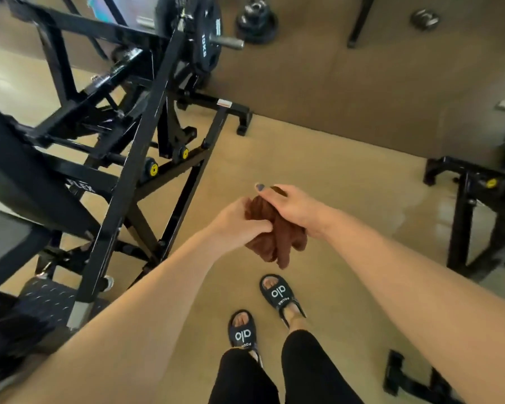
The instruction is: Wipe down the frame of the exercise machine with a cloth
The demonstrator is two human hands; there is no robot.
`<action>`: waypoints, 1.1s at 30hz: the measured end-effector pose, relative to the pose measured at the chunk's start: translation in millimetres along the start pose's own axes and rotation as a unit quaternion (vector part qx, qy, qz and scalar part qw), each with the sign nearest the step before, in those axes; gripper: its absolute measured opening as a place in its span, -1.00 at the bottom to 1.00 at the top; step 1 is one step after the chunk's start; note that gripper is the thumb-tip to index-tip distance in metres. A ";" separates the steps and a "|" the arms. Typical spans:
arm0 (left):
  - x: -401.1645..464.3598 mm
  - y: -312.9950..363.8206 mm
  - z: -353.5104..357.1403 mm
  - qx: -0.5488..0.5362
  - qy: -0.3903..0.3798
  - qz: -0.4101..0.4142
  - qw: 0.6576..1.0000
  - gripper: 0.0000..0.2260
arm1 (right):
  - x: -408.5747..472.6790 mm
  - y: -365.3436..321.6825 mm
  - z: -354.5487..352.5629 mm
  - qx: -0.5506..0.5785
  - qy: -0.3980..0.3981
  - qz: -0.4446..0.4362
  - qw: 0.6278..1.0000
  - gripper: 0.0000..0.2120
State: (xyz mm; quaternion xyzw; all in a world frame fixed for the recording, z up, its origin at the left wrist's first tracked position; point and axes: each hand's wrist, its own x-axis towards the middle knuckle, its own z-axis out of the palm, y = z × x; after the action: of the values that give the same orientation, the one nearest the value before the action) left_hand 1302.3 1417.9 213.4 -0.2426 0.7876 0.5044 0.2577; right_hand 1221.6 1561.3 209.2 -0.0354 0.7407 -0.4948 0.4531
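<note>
Machine frame (129, 158) cut off at left edge; cloth (274, 237) partly hidden under both hands.

Brown cloth (274, 228) bunched, held mid-air, apart from black machine frame (137, 135) standing left on floor.

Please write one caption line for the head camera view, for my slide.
Both hands, left and right, bunch a brown terry cloth beside the black steel exercise machine frame.

Brown cloth (274, 228); black frame (134, 147); tan floor (333, 170).
</note>
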 end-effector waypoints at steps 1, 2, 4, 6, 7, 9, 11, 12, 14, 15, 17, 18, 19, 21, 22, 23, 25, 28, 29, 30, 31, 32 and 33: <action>-2.9 5.6 6.5 0.008 0.008 0.010 1.000 -0.84 | -11.3 -2.2 -6.4 -0.027 0.009 -0.005 1.000 -0.50; -6.7 11.0 11.6 0.025 0.013 0.020 0.999 -0.87 | -23.3 -4.1 -13.4 -0.052 0.012 -0.001 0.999 -0.44; -16.4 23.5 15.1 0.094 0.011 0.047 0.994 -0.86 | -49.7 -6.6 -28.4 -0.100 0.000 0.017 0.995 -0.38; -26.6 38.8 11.2 0.204 -0.015 0.092 0.975 -0.80 | -77.2 -7.2 -44.0 -0.148 -0.013 0.029 0.988 -0.47; -31.4 47.3 8.5 0.275 -0.031 0.119 0.953 -0.78 | -89.7 -6.4 -50.8 -0.162 -0.018 0.036 0.986 -0.52; -40.7 65.9 7.5 0.409 -0.058 0.171 0.895 -0.78 | -111.7 -2.9 -61.6 -0.173 -0.029 0.050 0.983 -0.65; -50.6 85.6 14.1 0.491 -0.081 0.213 0.841 -0.77 | -132.0 -0.2 -69.2 -0.206 -0.029 0.050 0.977 -0.73; -55.0 95.3 18.7 0.523 -0.092 0.237 0.814 -0.76 | -141.6 0.9 -73.0 -0.224 -0.022 0.046 0.973 -0.76; -62.5 113.7 28.0 0.571 -0.112 0.284 0.762 -0.74 | -162.1 4.4 -83.0 -0.234 -0.007 0.042 0.971 -0.82; -66.1 122.2 32.9 0.585 -0.124 0.306 0.741 -0.74 | -172.9 7.0 -89.0 -0.228 -0.005 0.046 0.973 -0.84; -70.2 138.3 45.4 0.601 -0.144 0.343 0.708 -0.74 | -194.3 13.5 -101.3 -0.202 -0.005 0.065 0.977 -0.85; -70.4 148.7 57.4 0.605 -0.154 0.359 0.694 -0.75 | -207.6 19.2 -109.8 -0.181 0.006 0.078 0.980 -0.83; -70.1 153.9 62.6 0.607 -0.159 0.364 0.688 -0.75 | -214.0 20.9 -112.5 -0.162 0.011 0.086 0.983 -0.79; -67.7 171.3 82.3 0.621 -0.164 0.381 0.665 -0.72 | -233.2 26.0 -123.9 -0.117 0.030 0.093 0.988 -0.71; -65.7 181.1 93.5 0.629 -0.162 0.396 0.649 -0.70 | -242.5 30.7 -131.9 -0.102 0.042 0.094 0.989 -0.67; -64.3 191.9 103.7 0.634 -0.162 0.408 0.637 -0.71 | -251.9 35.3 -140.8 -0.097 0.056 0.092 0.989 -0.65; -60.0 215.8 123.2 0.634 -0.173 0.412 0.631 -0.78 | -270.4 43.6 -160.1 -0.102 0.092 0.087 0.987 -0.68; -54.5 252.7 150.2 0.621 -0.205 0.367 0.661 -0.86 | -294.2 58.1 -198.9 -0.177 0.166 0.078 0.967 -0.76; -53.3 263.1 158.6 0.605 -0.218 0.354 0.679 -0.85 | -301.2 63.3 -211.9 -0.177 0.186 0.078 0.963 -0.77; -52.4 273.0 167.6 0.585 -0.230 0.347 0.696 -0.82 | -307.9 68.9 -224.2 -0.157 0.198 0.078 0.964 -0.76; -52.1 282.4 176.8 0.566 -0.242 0.342 0.709 -0.77 | -314.1 75.0 -236.0 -0.131 0.207 0.079 0.966 -0.72; -52.1 291.6 186.7 0.554 -0.253 0.340 0.717 -0.70 | -320.9 80.0 -247.0 -0.109 0.214 0.082 0.967 -0.68; -52.7 301.8 196.5 0.549 -0.264 0.333 0.719 -0.62 | -328.0 85.9 -258.0 -0.093 0.220 0.087 0.967 -0.67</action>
State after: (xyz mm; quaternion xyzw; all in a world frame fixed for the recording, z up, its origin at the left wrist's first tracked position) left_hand 1179.7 1717.7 379.4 0.3631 0.8562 0.0801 0.3586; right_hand 1265.9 1950.0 377.9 0.0971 0.8651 -0.3783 0.3148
